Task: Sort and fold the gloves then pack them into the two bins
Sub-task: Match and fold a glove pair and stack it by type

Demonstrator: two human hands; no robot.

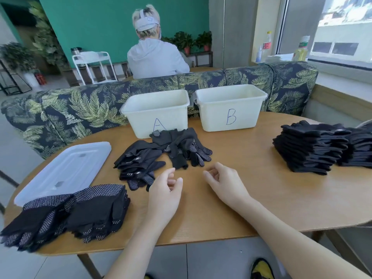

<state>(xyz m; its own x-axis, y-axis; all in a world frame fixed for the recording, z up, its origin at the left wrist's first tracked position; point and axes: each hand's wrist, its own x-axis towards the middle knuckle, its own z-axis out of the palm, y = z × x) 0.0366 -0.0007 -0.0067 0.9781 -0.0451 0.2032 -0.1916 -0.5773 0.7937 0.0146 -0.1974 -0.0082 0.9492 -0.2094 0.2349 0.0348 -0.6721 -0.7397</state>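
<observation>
Both grips are empty: the left hand (164, 195) rests on the bare wood with fingers loosely curled and thumb apart, pinching nothing; the right hand (226, 183) lies just beside it, fingers bent inward toward the palm, likewise holding nothing; the two hands are near each other but not touching. They sit on the wooden table (251, 200), close to its near edge.

Just beyond the hands lies a loose heap of black gloves (182, 147), some showing white-dotted palms; its far edge reaches the front wall of bin A (156, 111); to the left of this heap, and touching it, is a rougher pile of gloves (138, 165), whose nearest glove lies just beside the left hand's fingers. At the table's near left corner sits a stack of folded dotted gloves (98, 210), with more flattened gloves (36, 222) fanned out beside it over the table edge. Well apart on the right stands a tall neat stack of folded black gloves (310, 147), with a second stack (360, 146) just behind it.

Bin A and bin B (230, 107) stand side by side at the far edge, both white and open; their insides look empty from what shows. A translucent lid (66, 170) lies flat on the left. Behind the table runs a leaf-patterned sofa (80, 109); a person in a grey hoodie (155, 55) sits beyond it, back turned.
</observation>
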